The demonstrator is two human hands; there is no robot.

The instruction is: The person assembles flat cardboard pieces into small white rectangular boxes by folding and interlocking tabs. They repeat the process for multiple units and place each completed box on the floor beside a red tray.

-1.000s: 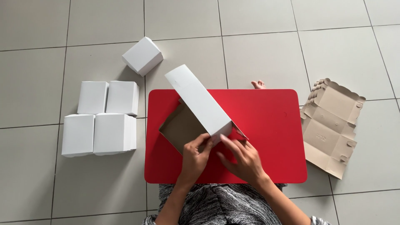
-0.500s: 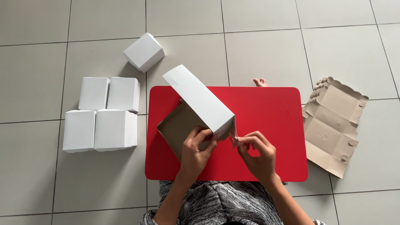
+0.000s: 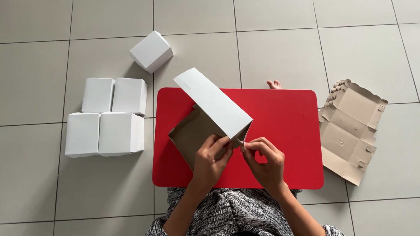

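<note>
Both grips closed on the half-folded white carton [image 3: 210, 116] over the red table [image 3: 284, 131]: your left hand [image 3: 209, 162] steadies its near wall, your right hand [image 3: 264, 161], moved off the corner, now pinches a small flap.

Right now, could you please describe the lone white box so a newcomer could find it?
Start at the red board, then look up-left across the tiled floor. The tilted white box sits alone there, turned cornerwise, unlike the four boxes packed squarely together below it.
</note>
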